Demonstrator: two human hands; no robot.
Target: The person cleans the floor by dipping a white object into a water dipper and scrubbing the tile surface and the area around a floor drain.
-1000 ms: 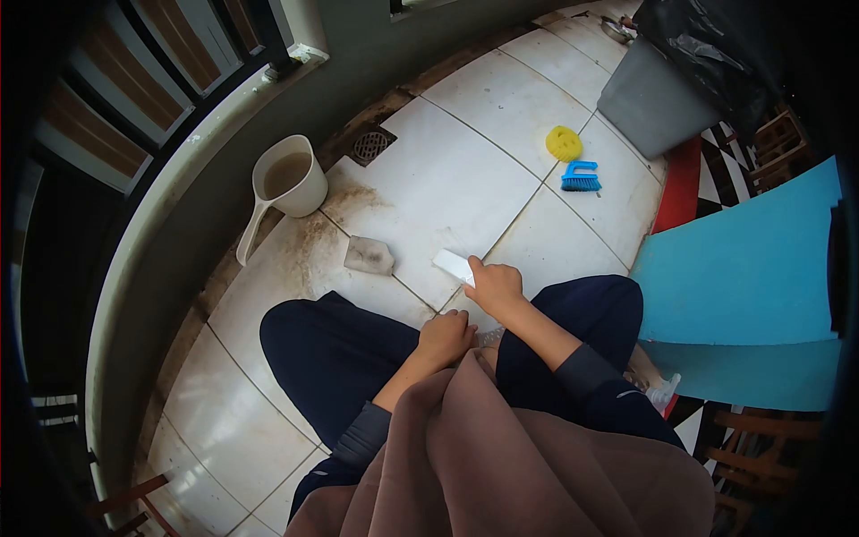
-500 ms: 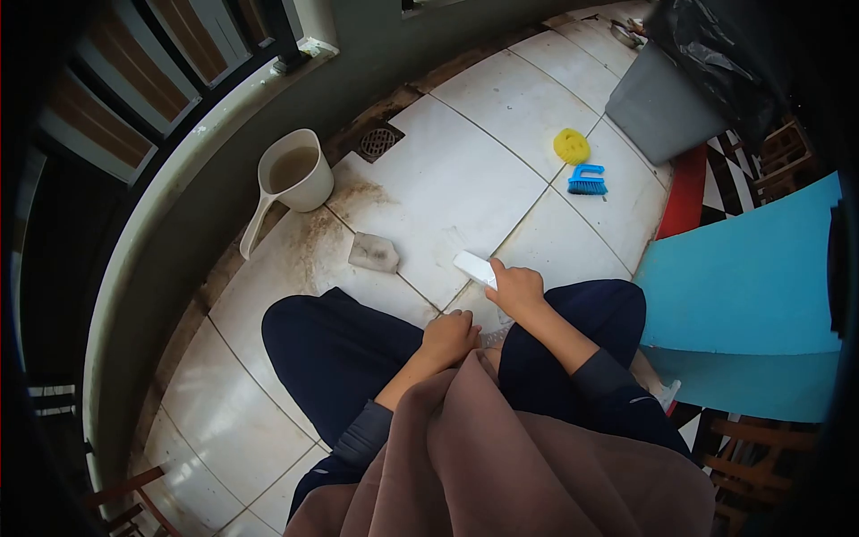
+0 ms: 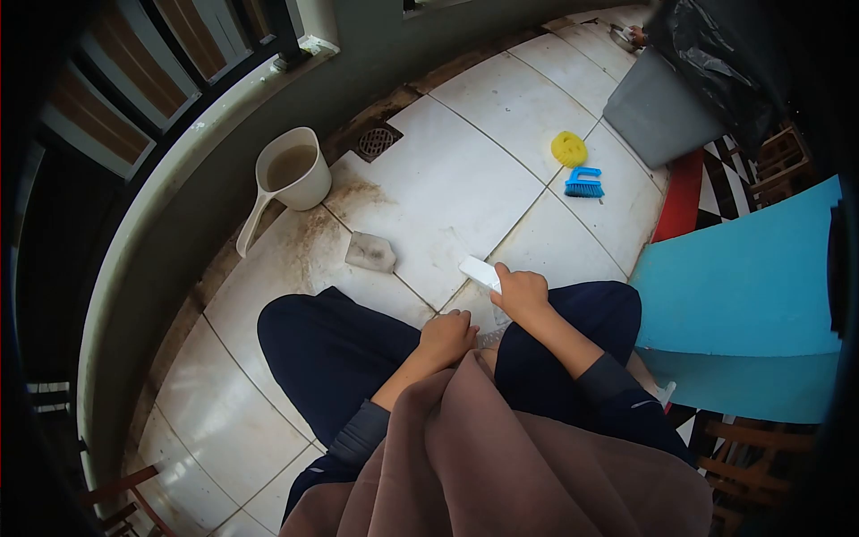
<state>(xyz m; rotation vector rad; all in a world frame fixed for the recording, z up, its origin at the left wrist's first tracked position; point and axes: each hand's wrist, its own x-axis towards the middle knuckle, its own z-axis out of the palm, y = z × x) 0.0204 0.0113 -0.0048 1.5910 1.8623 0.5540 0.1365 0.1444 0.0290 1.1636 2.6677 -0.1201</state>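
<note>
My right hand (image 3: 522, 292) is closed around one end of a white oblong block (image 3: 480, 272), whose far end points left over the white floor tiles (image 3: 456, 179). Its exact kind does not show. My left hand (image 3: 448, 337) is curled up beside my left knee, with no object visible in it. Left of the white block, a greyish, dirt-smudged block (image 3: 369, 252) lies on a tile joint. Farther out, a yellow round scrubber (image 3: 568, 149) sits just above a blue-handled brush (image 3: 584, 183) on the tiles.
A white dipper (image 3: 301, 185) with murky water stands by the curved wall, near a floor drain (image 3: 377, 141) and brown dirt stains. To the right are a grey bin (image 3: 658, 112) with a black plastic bag (image 3: 725, 67) and a light-blue panel-like surface (image 3: 743, 286).
My right hand and the white block have shifted slightly right and toward me. My left hand stays curled in place. The view has moved a little.
</note>
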